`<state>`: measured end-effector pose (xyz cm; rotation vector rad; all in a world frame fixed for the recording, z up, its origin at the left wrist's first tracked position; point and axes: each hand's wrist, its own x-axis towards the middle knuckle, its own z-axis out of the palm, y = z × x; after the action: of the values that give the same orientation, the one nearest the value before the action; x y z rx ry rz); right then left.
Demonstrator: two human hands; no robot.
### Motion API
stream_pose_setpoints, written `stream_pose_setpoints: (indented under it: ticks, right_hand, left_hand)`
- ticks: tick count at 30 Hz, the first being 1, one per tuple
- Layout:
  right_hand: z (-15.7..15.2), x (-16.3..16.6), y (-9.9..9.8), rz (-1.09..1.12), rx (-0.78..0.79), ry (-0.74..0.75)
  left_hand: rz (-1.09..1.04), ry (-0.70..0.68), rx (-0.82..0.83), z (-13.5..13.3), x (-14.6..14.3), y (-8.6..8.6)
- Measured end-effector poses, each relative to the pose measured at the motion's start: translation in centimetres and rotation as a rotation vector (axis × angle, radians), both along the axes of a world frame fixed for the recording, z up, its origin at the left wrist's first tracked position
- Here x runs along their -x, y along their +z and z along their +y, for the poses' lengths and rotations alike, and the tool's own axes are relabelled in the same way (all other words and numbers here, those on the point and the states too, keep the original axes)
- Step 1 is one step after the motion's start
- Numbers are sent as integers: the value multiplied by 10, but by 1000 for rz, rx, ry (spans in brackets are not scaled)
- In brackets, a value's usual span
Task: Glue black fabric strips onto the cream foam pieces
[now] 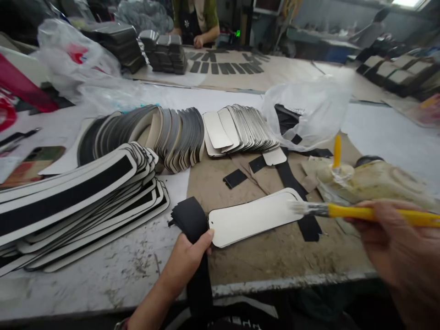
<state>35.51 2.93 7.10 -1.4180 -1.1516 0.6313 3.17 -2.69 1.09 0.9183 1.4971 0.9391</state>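
My left hand (187, 259) is closed round a bundle of black strips (192, 224) that hangs over the table's front edge, its thumb by the end of a white rounded piece (254, 216). That piece lies flat on brown paper (275, 256). My right hand (395, 247) grips a yellow-handled brush (343, 211), bristles touching the piece's far right end. Behind the brush stands a glue-caked pot (371, 181) with a second yellow handle sticking up.
Fanned stacks of long white-and-black pieces (79, 201), grey pieces (165, 133) and small white pieces (240, 128) fill the left and middle. Plastic bags (309, 110) lie behind. Another person (197, 23) works at the far end of the table.
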Motion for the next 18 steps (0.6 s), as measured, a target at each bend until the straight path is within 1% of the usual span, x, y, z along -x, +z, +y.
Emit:
stream_pose_setpoints:
  ticks: [1, 3, 4, 5, 7, 9, 12, 15, 18]
  right_hand:
    - [-8, 27, -1, 155, 67, 9]
    - [-17, 73, -4, 309, 146, 127]
    - [-19, 91, -7, 357, 162, 170]
    - [-21, 105, -10, 388, 175, 209]
    - [-22, 122, -17, 422, 191, 247]
    - [-22, 128, -24, 422, 208, 259]
    - [-22, 126, -32, 357, 211, 240]
    - [-22, 116, -35, 186, 172, 211]
    - [-23, 104, -31, -21, 111, 163]
  left_hand:
    - [-7, -17, -8, -1, 1, 0]
    - [-11, -49, -26, -2, 3, 0]
    - [-15, -66, -33, -2, 3, 0]
    - [-20, -80, -41, -2, 4, 0]
    - [-26, -98, -49, -1, 6, 0]
    - [-30, -105, -49, -1, 6, -1]
    - [-34, -115, -39, -2, 7, -2]
    - [-24, -119, -42, -2, 7, -4]
    - [-14, -103, -42, -3, 8, -6]
